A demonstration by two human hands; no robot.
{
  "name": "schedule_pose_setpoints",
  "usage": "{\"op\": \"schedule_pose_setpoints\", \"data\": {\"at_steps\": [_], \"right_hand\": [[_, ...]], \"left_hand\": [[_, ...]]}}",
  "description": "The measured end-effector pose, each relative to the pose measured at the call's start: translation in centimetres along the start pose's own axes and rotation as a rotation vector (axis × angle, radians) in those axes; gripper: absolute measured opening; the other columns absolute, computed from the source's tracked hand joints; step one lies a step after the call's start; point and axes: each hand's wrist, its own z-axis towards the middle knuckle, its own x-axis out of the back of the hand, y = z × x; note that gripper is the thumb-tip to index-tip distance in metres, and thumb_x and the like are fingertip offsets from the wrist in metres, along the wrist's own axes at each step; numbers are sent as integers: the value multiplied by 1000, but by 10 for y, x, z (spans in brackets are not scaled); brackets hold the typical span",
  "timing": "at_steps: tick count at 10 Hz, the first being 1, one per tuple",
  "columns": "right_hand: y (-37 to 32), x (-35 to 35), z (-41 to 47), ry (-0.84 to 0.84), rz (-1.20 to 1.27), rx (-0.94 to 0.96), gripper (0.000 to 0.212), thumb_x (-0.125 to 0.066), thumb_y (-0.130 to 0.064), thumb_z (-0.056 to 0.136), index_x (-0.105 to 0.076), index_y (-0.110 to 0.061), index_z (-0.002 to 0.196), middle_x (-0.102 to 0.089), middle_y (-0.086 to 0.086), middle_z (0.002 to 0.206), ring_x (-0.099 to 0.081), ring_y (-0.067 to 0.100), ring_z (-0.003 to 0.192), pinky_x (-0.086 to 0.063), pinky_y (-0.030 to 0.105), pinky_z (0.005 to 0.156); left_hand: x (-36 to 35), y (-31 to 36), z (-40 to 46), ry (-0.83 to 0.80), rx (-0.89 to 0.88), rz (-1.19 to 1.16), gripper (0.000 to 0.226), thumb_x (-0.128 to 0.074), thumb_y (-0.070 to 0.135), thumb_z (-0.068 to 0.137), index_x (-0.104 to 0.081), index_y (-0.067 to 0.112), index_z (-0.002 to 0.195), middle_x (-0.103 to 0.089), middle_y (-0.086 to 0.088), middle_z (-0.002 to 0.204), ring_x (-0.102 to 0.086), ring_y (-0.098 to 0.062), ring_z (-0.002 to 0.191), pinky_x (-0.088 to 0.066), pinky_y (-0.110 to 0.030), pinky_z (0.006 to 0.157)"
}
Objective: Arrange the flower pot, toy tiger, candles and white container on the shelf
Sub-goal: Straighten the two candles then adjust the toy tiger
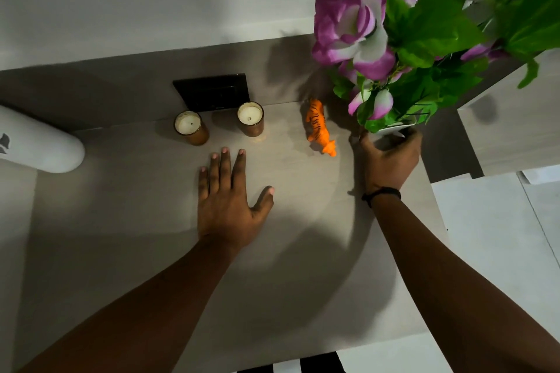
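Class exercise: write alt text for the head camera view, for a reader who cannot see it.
A person's right hand grips a white flower pot of purple flowers at the right end of a grey shelf, while the left hand rests flat, empty. Behind stand two candles and an orange toy tiger; a white container sits far left.

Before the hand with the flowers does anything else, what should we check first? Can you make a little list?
1. Right hand has a firm grip on the flower pot: ok, fingers wrap its white base.
2. Pot standing flat on the shelf: cannot tell, the hand hides its bottom.
3. Toy tiger clear of the pot: ok, a gap shows, but it is close.
4. Both candles upright and out of the way: ok, and unlit.
5. Left hand out of the pot's path: ok, lying flat and open on the shelf.
6. White container placed: ok, lying at the left edge.
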Motion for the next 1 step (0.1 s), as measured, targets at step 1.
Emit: {"op": "schedule_pose_setpoints", "data": {"at_steps": [1], "right_hand": [[2,1,-1,-2,-44,-15,89,-96,-44,69,-59,-1,138,-64,11,126,-62,27,111,-54,28,96]], "left_hand": [[-1,-1,1,21,-2,-9,97,-28,80,102,-6,23,177,-4,-12,186,1,-32,173,-4,-55,140]]}}
